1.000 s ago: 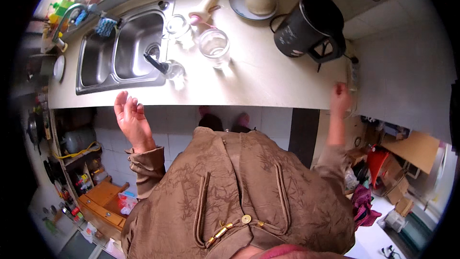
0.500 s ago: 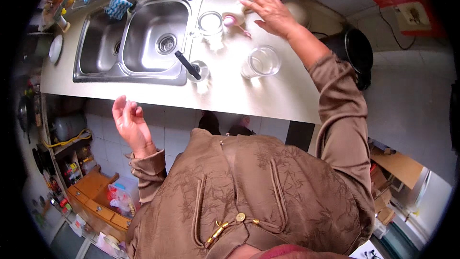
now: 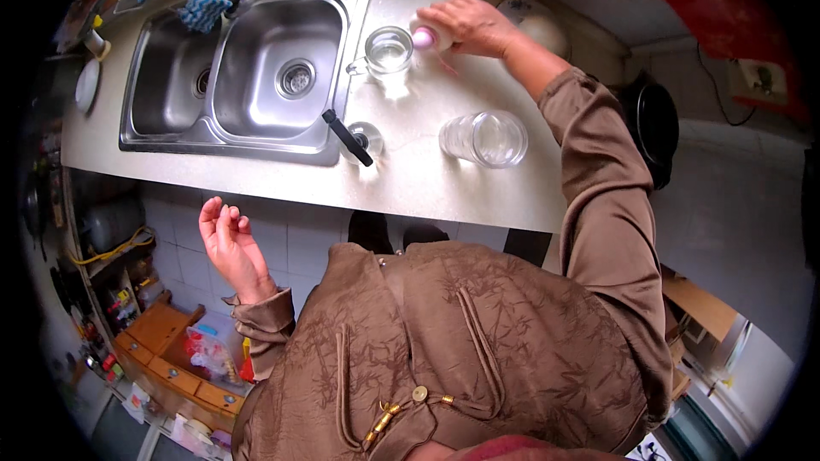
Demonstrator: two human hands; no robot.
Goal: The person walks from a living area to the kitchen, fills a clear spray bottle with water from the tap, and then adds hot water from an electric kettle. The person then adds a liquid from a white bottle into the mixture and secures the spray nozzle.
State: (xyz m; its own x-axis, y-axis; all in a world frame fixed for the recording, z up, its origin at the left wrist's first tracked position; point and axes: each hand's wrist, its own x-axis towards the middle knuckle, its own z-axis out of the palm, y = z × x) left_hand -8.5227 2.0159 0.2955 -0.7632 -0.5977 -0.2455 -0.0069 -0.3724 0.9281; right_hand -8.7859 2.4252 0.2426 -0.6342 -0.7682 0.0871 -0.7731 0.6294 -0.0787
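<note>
My right hand (image 3: 478, 26) is closed round a pale bottle with a pink top (image 3: 424, 37) at the back of the counter. Its fingers cover most of the bottle's body. Just left of the pink top stands a clear glass mug (image 3: 389, 49), its handle toward the sink. Nearer to me is a tall clear glass jar (image 3: 485, 138). Left of the jar, a small clear container with a long black top (image 3: 348, 138) stands by the sink's corner. In front of the counter edge, my left hand (image 3: 233, 248) hangs in the air with loosely bent fingers, holding nothing.
A double steel sink (image 3: 256, 149) fills the left part of the pale counter (image 3: 410, 179). A blue-and-white cloth (image 3: 205, 10) hangs at its back. Behind my right hand sits a round pale dish or lid (image 3: 540, 32), and a black pot (image 3: 653, 132) stands at the far right.
My right hand's fingers have gone from stretched over the pale bottle to wrapped round it. The view has shifted slightly. My left hand keeps almost the same pose.
</note>
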